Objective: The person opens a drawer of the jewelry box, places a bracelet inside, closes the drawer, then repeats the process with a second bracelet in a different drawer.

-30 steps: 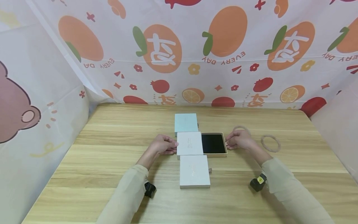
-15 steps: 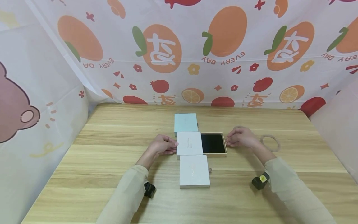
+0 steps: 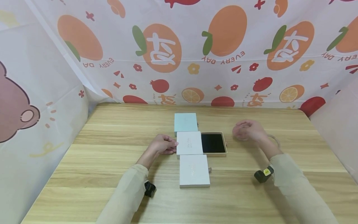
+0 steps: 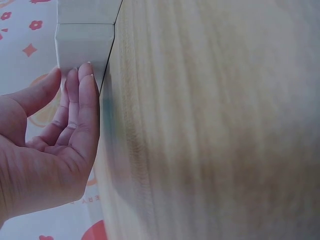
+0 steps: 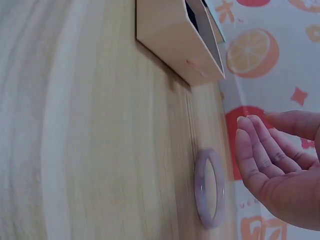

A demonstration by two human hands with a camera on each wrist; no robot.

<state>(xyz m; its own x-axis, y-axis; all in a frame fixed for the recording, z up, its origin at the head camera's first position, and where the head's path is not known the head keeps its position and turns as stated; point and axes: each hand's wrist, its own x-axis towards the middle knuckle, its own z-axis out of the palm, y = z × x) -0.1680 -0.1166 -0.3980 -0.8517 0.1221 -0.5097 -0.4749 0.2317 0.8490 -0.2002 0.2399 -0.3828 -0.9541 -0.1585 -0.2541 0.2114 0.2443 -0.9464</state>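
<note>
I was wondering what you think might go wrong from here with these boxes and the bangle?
The right hand hangs raised near a glossy, pale purple, ring-shaped bangle; coming down carelessly, it might knock it. The cream-walled, dark-lined rectangular drawer sticks out of the white square box, so a bump might jolt it. The left hand touches that box's left end; a push could perhaps disturb the pale blue square box close by.

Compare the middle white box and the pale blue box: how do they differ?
The middle white box stands open, its dark-lined drawer out; the pale blue box is closed. The left hand touches the white one, while no hand touches the blue one. Both lie flat on the table.
</note>
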